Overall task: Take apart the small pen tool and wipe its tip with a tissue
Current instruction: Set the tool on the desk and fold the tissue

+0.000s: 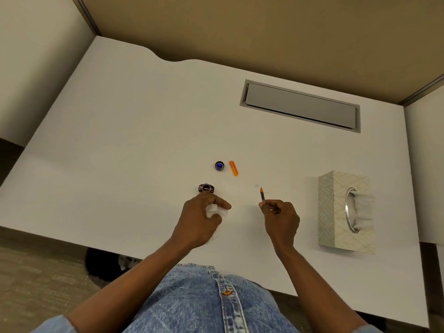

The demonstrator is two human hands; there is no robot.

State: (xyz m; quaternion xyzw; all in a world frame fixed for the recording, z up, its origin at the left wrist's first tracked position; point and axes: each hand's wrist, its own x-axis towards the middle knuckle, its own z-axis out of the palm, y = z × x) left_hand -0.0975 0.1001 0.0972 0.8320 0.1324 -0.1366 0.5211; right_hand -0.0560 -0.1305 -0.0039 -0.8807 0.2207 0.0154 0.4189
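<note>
My right hand (pixel 280 216) pinches the small pen tool (pixel 262 194) by its lower end, with its orange tip pointing away from me above the white desk (pixel 144 131). A crumpled white tissue (pixel 212 211) is bunched in the fingers of my left hand (pixel 200 218), a short way left of the pen. The pen's orange cap (pixel 233 168) lies loose on the desk farther back. Beside the cap sits a small round black lid with a blue inside (pixel 219 166). A small dark bottle (pixel 206 188) stands just beyond my left fingertips.
A patterned tissue box (pixel 336 210) lies at the right, a tissue showing in its oval slot. A grey cable hatch (pixel 300 105) is set into the desk at the back right. Partition walls close off the back and both sides.
</note>
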